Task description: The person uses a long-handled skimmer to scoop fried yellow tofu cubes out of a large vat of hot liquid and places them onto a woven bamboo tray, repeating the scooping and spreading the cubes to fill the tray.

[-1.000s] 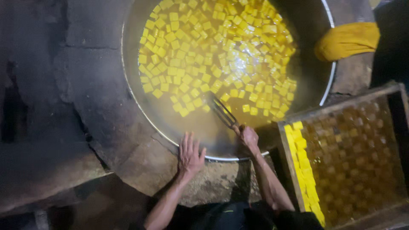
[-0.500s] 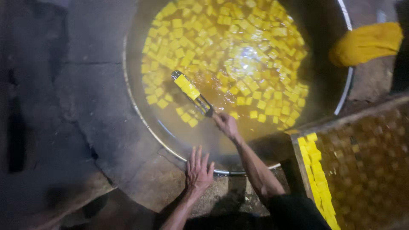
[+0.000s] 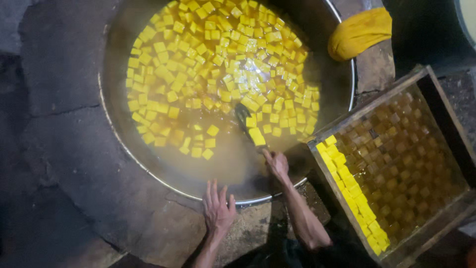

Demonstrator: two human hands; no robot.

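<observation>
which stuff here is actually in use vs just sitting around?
In use:
right hand holding the scoop
left hand on the pan rim
yellow cubes in liquid

Lying about:
wooden crate of cubes
yellow cloth

No packages, labels, signs or screens are visible anywhere in the head view.
</observation>
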